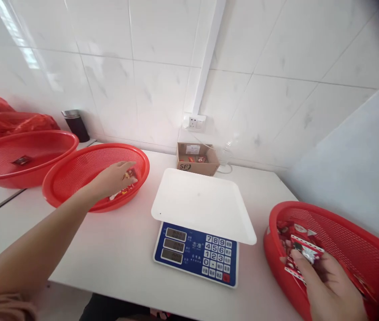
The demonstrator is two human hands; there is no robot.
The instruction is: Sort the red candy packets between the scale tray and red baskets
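My left hand (114, 178) reaches into the middle red basket (67, 174). Its fingers are stretched apart over a few small red packets (122, 192) at the basket's right side; whether it touches them I cannot tell. At the right, my right hand (326, 278) is closed on a red packet (305, 253) with white-dotted edges and a shiny silver patch. It is over the near side of the right red basket (336, 223), where more red packets (296, 229) lie. Between the hands stands a digital scale (192, 254) with a bare white pan (202, 200).
A small cardboard box (197, 167) with a few red packets stands behind the scale, below a wall socket (196, 122). Farther left are another red basket (42, 133) holding one dark packet, red plastic bags (11, 120) and a black flask (76, 125). A tiled wall borders the table.
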